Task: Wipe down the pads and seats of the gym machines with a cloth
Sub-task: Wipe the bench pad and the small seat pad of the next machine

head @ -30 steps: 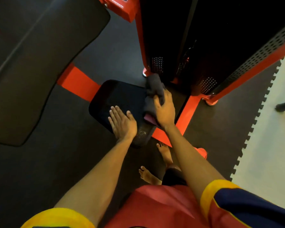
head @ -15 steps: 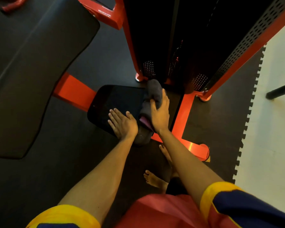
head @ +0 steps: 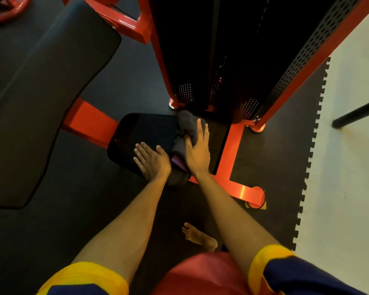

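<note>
Pressing the grey cloth (head: 188,124) with straight, unclenched fingers at the seat pad's (head: 145,130) 3 o'clock edge, the person's right grip (head: 197,152) could push the loose bunch off toward the orange frame (head: 226,154), while the left grip (head: 152,160), flat and open at 6 o'clock, may cover a patch that goes unwiped.

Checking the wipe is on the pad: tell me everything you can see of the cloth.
The cloth is dark grey fabric, bunched into folds, with a purple patch showing at its near end. It lies on the right part of the black seat pad, its far end at the pad's far edge. The right hand presses on it with straight fingers.
</note>
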